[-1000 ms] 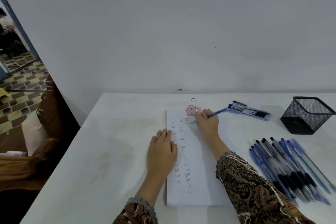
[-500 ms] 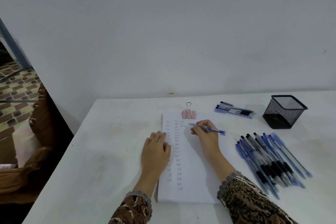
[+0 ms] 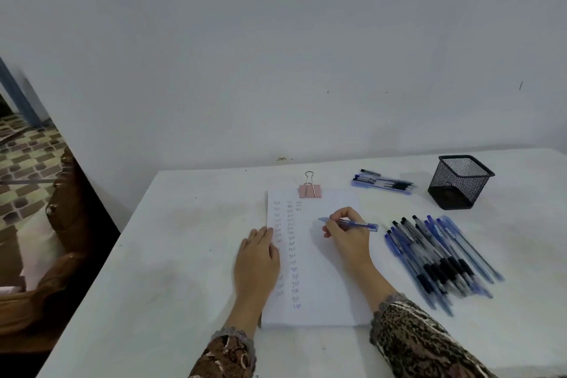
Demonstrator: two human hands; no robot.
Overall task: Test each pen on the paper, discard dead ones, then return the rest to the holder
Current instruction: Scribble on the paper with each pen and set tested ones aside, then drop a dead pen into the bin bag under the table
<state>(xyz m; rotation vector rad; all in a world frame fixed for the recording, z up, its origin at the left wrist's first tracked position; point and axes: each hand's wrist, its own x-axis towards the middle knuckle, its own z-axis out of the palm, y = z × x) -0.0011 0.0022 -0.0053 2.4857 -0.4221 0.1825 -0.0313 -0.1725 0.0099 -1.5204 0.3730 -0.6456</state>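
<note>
White table [image 3: 184,255], bare wall [image 3: 276,55]; mesh holder [image 3: 460,184] near far right edge (inside unclear). My left hand [image 3: 256,261] flat on paper [image 3: 325,285], right hand [image 3: 346,236] grips pen [image 3: 362,225].

The right hand [image 3: 346,238] drew back from the top of the paper [image 3: 328,285], just beside the pink binder clip [image 3: 310,191], to the sheet's blank right half. The blue pen [image 3: 357,223] it gripped swung from a slanted writing angle to nearly level, tip pointing left.
</note>
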